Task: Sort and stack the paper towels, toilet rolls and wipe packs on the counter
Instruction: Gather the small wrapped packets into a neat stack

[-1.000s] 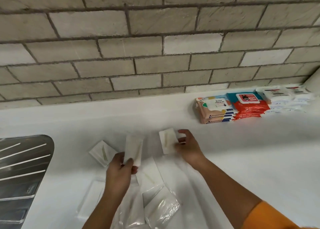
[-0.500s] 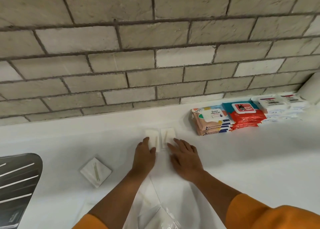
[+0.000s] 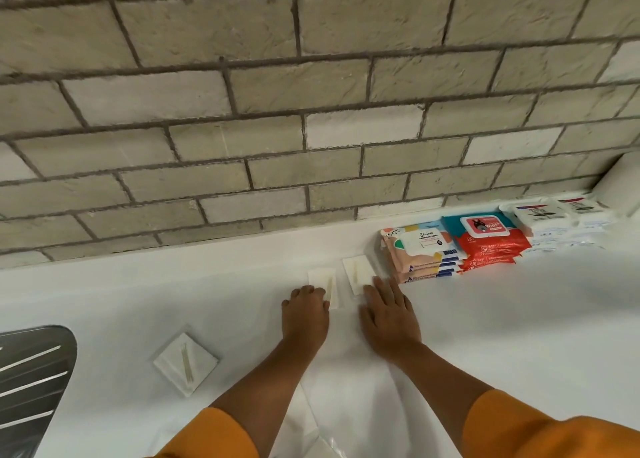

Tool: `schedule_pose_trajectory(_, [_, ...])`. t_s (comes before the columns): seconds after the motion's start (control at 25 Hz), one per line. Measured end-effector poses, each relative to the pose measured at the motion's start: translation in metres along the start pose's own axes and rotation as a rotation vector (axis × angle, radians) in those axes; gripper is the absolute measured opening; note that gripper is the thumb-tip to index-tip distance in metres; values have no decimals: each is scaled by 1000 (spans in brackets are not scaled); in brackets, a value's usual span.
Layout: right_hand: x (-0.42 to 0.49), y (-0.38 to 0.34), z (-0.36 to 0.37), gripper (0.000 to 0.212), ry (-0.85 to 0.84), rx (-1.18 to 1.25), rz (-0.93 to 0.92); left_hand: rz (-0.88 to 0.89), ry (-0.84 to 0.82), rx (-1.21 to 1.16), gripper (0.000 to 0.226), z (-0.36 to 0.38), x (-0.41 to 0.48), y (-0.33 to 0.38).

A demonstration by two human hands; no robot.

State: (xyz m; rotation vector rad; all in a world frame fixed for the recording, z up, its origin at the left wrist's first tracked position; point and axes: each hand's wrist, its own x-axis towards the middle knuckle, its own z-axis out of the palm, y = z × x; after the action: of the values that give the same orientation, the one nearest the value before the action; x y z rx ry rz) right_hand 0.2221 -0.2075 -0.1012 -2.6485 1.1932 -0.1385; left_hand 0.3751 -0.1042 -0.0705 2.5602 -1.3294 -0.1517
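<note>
Wipe packs [image 3: 485, 239] are lying sorted along the back of the white surface [image 3: 502, 319], against the brick wall [image 3: 311, 94]. A peach-and-blue stack [image 3: 420, 253] is sitting nearest, a red-and-teal stack is touching it on the right, and white packs [image 3: 543, 215] are lying toward the corner. What I take for a paper towel roll [image 3: 620, 184] is standing at the right edge, mostly out of frame. No toilet rolls are showing.

My left hand [image 3: 304, 310] is lying open, its fingertips pressing on the left sachet [image 3: 322, 277]. My right hand [image 3: 388, 315] is lying flat with straight fingers, touching the near edge of the right sachet [image 3: 358, 270], which is sitting just beside the peach-and-blue stack. Neither hand is gripping anything. The two small white sachets are lying side by side with a narrow gap between them.

A third sachet [image 3: 187, 362] is lying alone near the sink drainer [image 3: 31, 371], well apart from the pair, and clear wrappers [image 3: 322, 437] are showing between my forearms.

In my judgement the wipe packs are largely done and a sachet row is only beginning. The stray sachet and the wrapped items are waiting; how far along the rolls are cannot be told.
</note>
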Motion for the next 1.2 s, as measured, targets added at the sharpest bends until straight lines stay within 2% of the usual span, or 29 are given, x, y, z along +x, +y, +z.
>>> schedule_pose_trajectory(0.16, [0,2,1,61,-1,8,1,9,-14,41,29,1,8,14])
schedule_pose_trajectory(0.56, [3,4,5,67,5,4,-6,0,-35,97,42,4,8,19])
schedule_pose_trajectory(0.84, [1,6,6,59,8,3,-19,22,-56,92,44,4,8,18])
schedule_pose_trajectory(1.04, [0,5,6,62,34,32,-6,15,-46,70,49,3,6,15])
schedule_pose_trajectory(1.2, [-13,3,1,54,93,108,16,15,-5,-17,42,-4,-8,7])
